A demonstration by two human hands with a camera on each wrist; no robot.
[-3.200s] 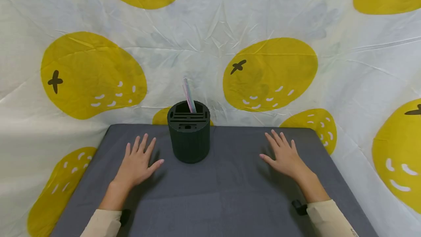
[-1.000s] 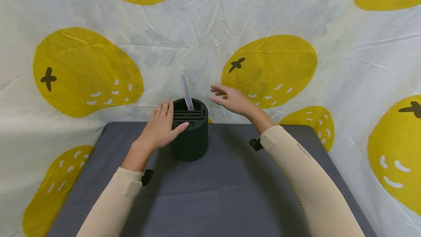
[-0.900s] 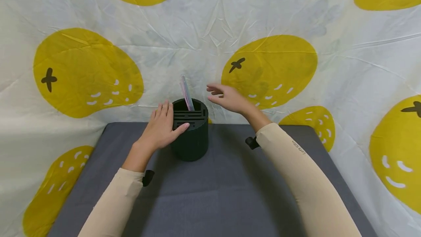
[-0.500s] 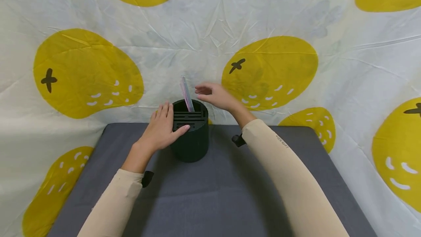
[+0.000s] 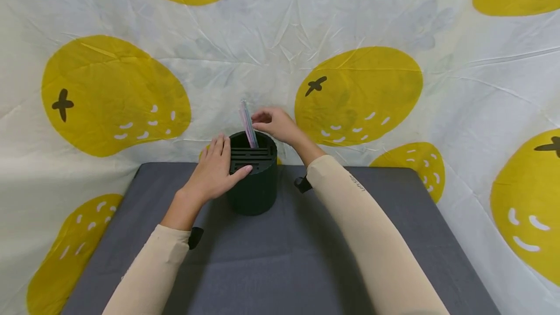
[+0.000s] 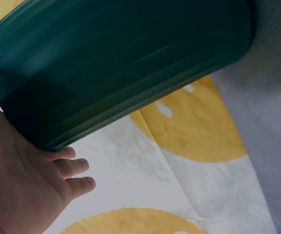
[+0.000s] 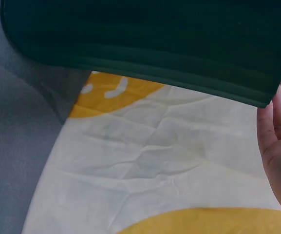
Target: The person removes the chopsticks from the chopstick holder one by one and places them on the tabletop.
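Note:
A dark green round desk organizer [image 5: 253, 193] stands upright near the table's back edge, its top divided into slots and a deeper rear compartment. Slim, see-through sticks [image 5: 248, 125] tinted pink and blue lean in that compartment; their exact kind cannot be told. My left hand [image 5: 209, 171] rests against the organizer's left rim, fingers straight, thumb lying over the front of the top. In the left wrist view, several fingers reach past the green wall. My right hand [image 5: 280, 125] is above the right rim, fingers loosely bent, thumb tip right beside the sticks; whether it touches them is unclear.
Grey cloth covers the table [image 5: 271, 276]. Close behind its back edge hangs a white sheet [image 5: 218, 33] with yellow fruit prints. A small black device [image 5: 303, 183] sits at the right wrist, and another [image 5: 195, 238] at the left.
From flat over the table, my left hand has come to the organizer and stayed there. My right hand has risen and moved left, up beside the sticks. The organizer stands in place.

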